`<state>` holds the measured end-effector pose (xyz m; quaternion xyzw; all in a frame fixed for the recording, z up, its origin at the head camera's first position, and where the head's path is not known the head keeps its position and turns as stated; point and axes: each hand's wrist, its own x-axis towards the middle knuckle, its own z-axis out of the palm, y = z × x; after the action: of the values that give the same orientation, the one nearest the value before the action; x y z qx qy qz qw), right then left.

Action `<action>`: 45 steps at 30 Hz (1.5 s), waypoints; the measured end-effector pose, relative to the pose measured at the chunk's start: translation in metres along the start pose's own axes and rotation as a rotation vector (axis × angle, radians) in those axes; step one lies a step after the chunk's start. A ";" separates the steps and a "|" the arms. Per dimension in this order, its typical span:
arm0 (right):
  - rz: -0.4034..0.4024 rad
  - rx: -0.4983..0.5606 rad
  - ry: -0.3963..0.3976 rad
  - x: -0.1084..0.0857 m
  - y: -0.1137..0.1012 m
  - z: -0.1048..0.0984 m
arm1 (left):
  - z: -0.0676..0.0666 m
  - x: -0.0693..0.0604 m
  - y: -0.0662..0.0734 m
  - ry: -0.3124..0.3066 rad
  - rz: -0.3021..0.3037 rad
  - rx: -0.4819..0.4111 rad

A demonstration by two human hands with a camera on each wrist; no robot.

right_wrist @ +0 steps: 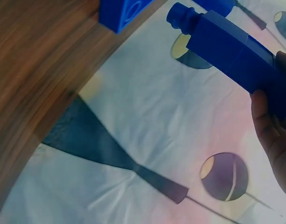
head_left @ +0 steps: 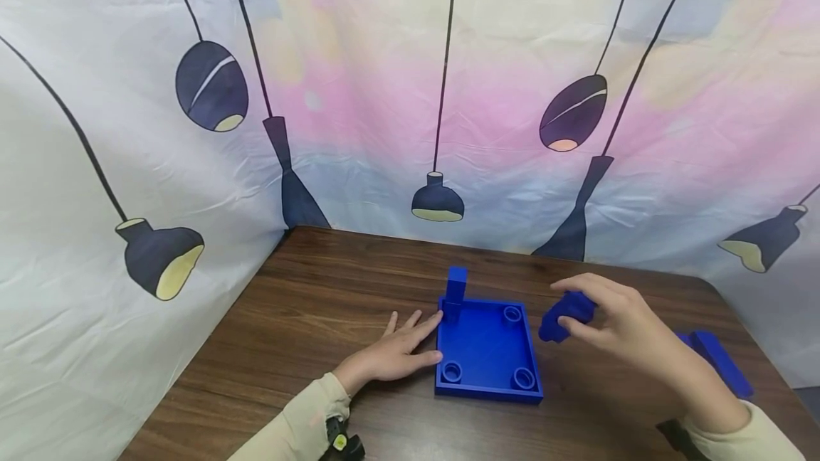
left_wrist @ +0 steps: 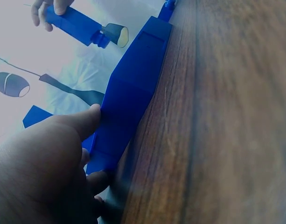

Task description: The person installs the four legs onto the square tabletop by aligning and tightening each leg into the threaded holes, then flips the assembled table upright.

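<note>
A blue square toy tabletop point(head_left: 490, 347) with a raised rim lies on the table, round sockets showing at three corners. At its far left corner a blue leg point(head_left: 455, 287) stands upright. My left hand point(head_left: 400, 351) has its fingers spread, thumb and index finger touching the tabletop's left side. To the right of the tabletop, my right hand point(head_left: 618, 315) holds a second blue leg point(head_left: 566, 315) in the air between thumb and fingers. In the right wrist view this leg point(right_wrist: 236, 49) is a bent square post with a threaded end, apart from any socket.
Further blue pieces point(head_left: 717, 361) lie on the right side of the wooden table point(head_left: 333, 290), partly behind my right forearm. A cloth printed with lamps point(head_left: 384, 91) hangs behind and beside the table.
</note>
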<state>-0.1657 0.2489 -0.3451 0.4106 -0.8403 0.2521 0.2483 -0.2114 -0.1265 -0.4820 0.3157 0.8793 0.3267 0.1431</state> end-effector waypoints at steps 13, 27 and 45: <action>-0.042 0.085 -0.067 0.021 -0.018 0.013 | 0.000 0.001 0.002 -0.009 -0.017 0.013; -0.152 0.216 -0.115 0.039 -0.030 0.042 | 0.001 0.002 -0.001 -0.010 -0.022 -0.026; -0.134 0.269 -0.208 0.049 -0.039 0.063 | 0.001 0.005 0.002 -0.011 -0.031 -0.043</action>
<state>-0.1732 0.1604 -0.3536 0.5191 -0.7910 0.3013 0.1190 -0.2140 -0.1211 -0.4814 0.3010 0.8759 0.3415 0.1598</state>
